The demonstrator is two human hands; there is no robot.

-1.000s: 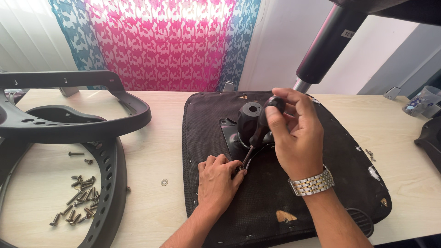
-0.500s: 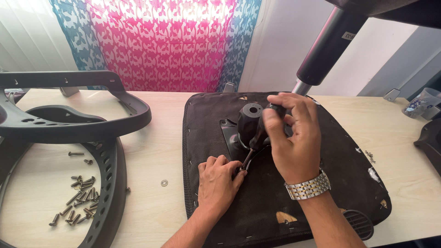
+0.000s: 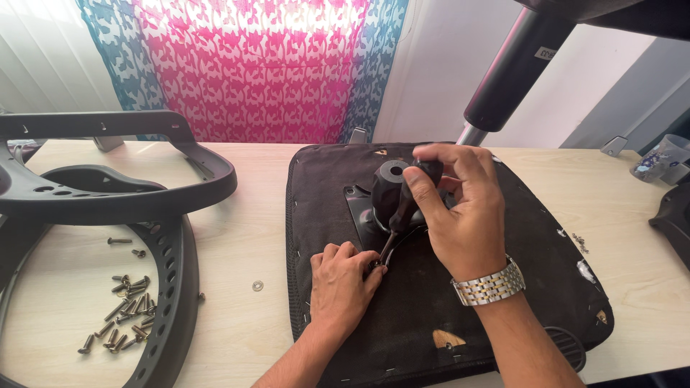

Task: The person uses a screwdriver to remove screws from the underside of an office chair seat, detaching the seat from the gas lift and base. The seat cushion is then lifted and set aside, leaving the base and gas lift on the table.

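Note:
An upturned chair seat (image 3: 525, 251), covered in black fabric, lies on the pale wooden table (image 3: 244, 237). A black metal mechanism plate with a round hub (image 3: 389, 188) is mounted at its middle. My right hand (image 3: 460, 212) grips the black handle of a screwdriver (image 3: 404, 205), whose shaft slants down to a screw at the plate's lower edge. My left hand (image 3: 341, 284) rests on the fabric, its fingertips pinched at the screwdriver tip, steadying the screw. A metal watch is on my right wrist.
A black plastic chair back frame with armrest (image 3: 115, 187) lies at the left. A pile of several brass screws (image 3: 126, 312) and a washer (image 3: 256, 285) sit beside it. A black gas-lift cylinder (image 3: 514, 68) stands behind the seat. A cup (image 3: 661, 159) stands far right.
My right hand has turned the screwdriver handle back and forth a little on the spot. My left hand and the seat have stayed where they were.

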